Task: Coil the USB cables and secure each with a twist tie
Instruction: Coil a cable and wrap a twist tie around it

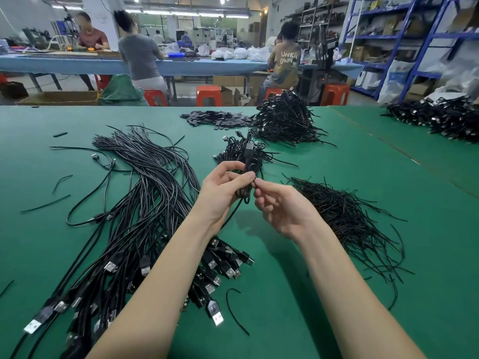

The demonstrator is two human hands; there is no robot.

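Green felt-covered desk (285, 294), seen from above and forward.

Left hand (223, 193): raised over the middle of the desk, fingers curled round a coiled black USB cable (247, 172). Coil stands roughly upright in the grip, its dark plug end poking up past the fingertips; one loose strand trails down below the palm toward the desk.

Right hand (282, 206): just beside the left, thumb and forefinger pinched at the side of the coil on what looks like a thin black twist tie (256, 181). The tie is too small and dark to tell how far it wraps. Other fingers loosely curled.

Left of the arms: a large sheaf of uncoiled black USB cables (145, 193) lies fanned across the desk, silver-tipped plugs bunched at the near end, bare ends toward the far side.

Right of the arms: a loose heap of thin black twist ties (347, 216). One stray tie (234, 312) lies curved between the forearms.

Just behind the hands: a small pile of coiled black cables (238, 150). Farther back, near the far edge, a much bigger mound of coiled cables (285, 120), with a flat scatter of small dark rectangular pieces (217, 119) beside it. Another black cable heap (440, 117) sits on the adjoining desk at far right.

Background: people seated on orange stools (208, 95) at a long blue bench (77, 64); blue metal shelving (414, 47) at right.
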